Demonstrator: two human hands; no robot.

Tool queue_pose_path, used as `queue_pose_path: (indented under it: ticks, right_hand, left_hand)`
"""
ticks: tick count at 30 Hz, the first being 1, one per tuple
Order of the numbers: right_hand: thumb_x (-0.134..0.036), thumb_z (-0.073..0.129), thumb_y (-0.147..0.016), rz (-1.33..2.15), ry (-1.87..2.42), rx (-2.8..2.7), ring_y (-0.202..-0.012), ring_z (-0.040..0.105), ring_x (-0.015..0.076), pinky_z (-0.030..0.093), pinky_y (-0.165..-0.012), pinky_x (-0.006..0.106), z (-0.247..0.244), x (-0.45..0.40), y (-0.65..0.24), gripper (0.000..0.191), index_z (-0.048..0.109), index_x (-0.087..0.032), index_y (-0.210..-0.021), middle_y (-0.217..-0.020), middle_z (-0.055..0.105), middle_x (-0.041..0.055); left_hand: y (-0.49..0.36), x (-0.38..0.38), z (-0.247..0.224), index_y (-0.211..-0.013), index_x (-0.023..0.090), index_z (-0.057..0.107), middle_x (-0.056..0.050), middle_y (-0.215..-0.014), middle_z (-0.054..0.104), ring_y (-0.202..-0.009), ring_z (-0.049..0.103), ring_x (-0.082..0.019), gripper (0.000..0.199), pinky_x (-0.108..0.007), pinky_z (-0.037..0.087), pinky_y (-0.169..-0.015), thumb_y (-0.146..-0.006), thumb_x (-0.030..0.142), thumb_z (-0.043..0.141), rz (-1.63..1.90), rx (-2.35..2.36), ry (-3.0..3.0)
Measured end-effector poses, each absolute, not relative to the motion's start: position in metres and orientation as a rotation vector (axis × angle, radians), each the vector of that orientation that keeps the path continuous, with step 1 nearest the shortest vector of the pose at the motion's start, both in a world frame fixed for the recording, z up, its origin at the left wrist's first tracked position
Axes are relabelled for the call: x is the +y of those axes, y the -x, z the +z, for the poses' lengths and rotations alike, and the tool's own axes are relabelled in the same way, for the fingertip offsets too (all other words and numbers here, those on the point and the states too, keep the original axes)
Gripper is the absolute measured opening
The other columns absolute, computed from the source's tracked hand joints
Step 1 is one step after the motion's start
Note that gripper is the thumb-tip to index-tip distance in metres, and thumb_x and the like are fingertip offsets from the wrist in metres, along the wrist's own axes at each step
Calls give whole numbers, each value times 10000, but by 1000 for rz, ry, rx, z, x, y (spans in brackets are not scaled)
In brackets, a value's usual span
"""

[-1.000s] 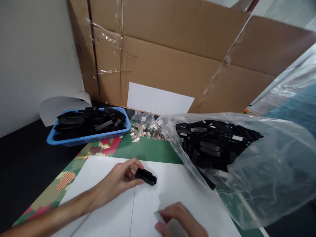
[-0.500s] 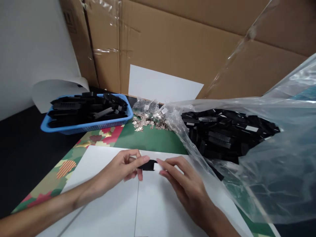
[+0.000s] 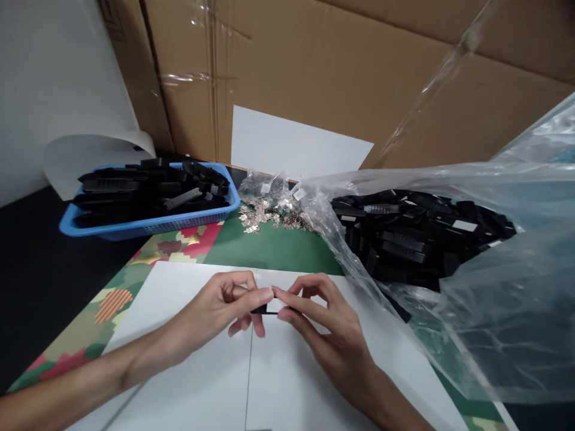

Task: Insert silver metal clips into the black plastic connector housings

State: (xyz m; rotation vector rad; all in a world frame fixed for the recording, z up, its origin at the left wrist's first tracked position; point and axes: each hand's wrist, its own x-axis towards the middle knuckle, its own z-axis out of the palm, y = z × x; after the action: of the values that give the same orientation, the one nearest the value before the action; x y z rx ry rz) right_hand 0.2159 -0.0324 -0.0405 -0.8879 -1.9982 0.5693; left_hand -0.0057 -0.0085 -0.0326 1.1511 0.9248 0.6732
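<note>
A small black plastic piece (image 3: pixel 259 309) with a white patch at its right part is held above the white paper (image 3: pixel 197 365). My left hand (image 3: pixel 233 302) pinches its left end between thumb and fingers. At the right end, my right hand (image 3: pixel 326 314) is closed on the piece, thumb and index fingertips at the white patch. The fingertips of both hands nearly meet, so most of the piece is hidden. I cannot tell whether the white patch is a sticker or part of the piece.
A blue basket (image 3: pixel 148 228) of black plastic pieces stands back left. Small shiny metal bits (image 3: pixel 258 214) are heaped behind the paper on the green sheet (image 3: pixel 274 248). On the right, a clear plastic bag (image 3: pixel 489 335) holds many black pieces. A cardboard wall (image 3: pixel 287 60) rises behind.
My right fingertips have shifted left along the black piece, closer to my left thumb, and less of its black surface shows. The camera view has shifted slightly. Both hands keep their hold.
</note>
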Motion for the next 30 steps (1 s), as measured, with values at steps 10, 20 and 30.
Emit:
queue_pose_path:
  ticks: [10, 20, 30]
  right_hand:
    - [-349, 672, -1017, 1062, 1098, -1900, -839, 632, 135, 563, -764, 270, -25, -17, -223, 319, 693, -329, -1335, -1111, 625, 34]
    - [-195, 535, -1004, 357, 1491, -1948, -769, 600, 194, 528, -831, 395, -63, 95, -213, 210, 677, -171, -1158, -1142, 597, 117]
    - [-203, 634, -960, 290, 1489, -1955, -791, 605, 190, 488, -767, 312, -77, 112, -217, 14, 639, -190, -958, -962, 641, 46]
  left_hand:
    - [10, -5, -42, -762, 185, 610, -41, -659, 781, -523, 499, -103, 344, -215, 364, -496, -906, 471, 733, 686, 955, -1227]
    - [11, -4, -23, -1005, 172, 704, -92, -820, 788, -674, 555, -155, 462, -278, 430, -632, -859, 607, 754, 665, 969, -1028]
    - [12, -6, -16, -1069, 163, 746, -91, -823, 776, -792, 616, -188, 455, -276, 434, -668, -855, 564, 785, 673, 940, -956]
